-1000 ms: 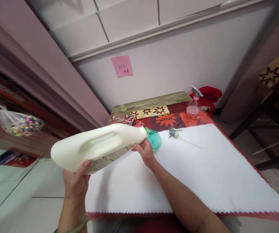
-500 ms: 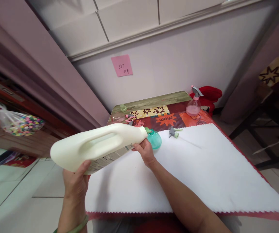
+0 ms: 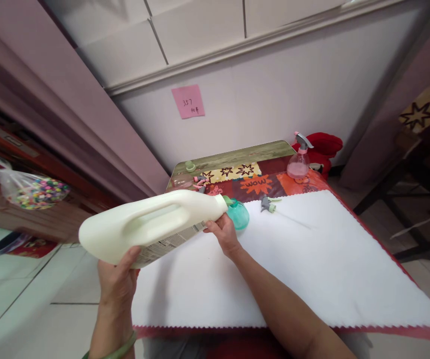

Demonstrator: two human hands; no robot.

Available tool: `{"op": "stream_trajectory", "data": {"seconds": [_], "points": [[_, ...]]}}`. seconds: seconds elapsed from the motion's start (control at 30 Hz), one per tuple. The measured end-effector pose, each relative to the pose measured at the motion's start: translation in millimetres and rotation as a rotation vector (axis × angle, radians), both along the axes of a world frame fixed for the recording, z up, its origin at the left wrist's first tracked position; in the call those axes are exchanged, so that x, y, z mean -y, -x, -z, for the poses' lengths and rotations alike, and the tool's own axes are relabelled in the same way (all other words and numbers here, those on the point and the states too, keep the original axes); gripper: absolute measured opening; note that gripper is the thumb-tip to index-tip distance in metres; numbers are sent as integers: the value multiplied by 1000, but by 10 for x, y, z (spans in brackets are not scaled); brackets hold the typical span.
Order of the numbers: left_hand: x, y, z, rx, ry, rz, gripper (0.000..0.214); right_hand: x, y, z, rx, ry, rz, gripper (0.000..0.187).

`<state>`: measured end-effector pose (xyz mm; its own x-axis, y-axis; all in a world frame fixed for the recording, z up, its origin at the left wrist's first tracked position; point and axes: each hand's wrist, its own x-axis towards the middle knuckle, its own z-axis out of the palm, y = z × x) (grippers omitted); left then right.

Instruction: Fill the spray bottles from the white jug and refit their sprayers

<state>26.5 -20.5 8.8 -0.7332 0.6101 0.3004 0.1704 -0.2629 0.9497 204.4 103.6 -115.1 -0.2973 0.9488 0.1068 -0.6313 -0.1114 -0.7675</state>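
Observation:
A big cream detergent jug [image 3: 155,222] with a side handle lies tilted in the air, its green spout at the mouth of a teal spray bottle [image 3: 239,215] on the white cloth. My left hand [image 3: 119,276] grips the jug near its base, thumb on the printed label. Under the neck, my right hand [image 3: 223,232] closes round the jug; some of its fingers are hidden behind it. Right of the teal bottle lies a grey and green spray head [image 3: 267,204] with its thin tube stretched along the cloth.
A pink spray bottle [image 3: 298,163] stands at the table's back right. At the back left are a green cap [image 3: 190,166] and a clear bottle [image 3: 181,183] beside a pink-and-grey spray head [image 3: 200,180]. A bag of colourful beads [image 3: 41,192] hangs at the left.
Almost nothing differs. The jug's base has shifted very slightly to the right, with both hands keeping their grip and the spout staying at the teal bottle.

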Motion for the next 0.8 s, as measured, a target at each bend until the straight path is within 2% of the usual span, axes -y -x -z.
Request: {"op": "stream_trajectory", "data": {"seconds": [0.23, 0.8], "points": [[-7, -6, -30, -23, 3, 22, 60, -3, 10, 9, -8, 0, 2, 61], [-37, 20, -37, -40, 21, -9, 59, 1, 16, 2, -17, 20, -7, 61]]}}
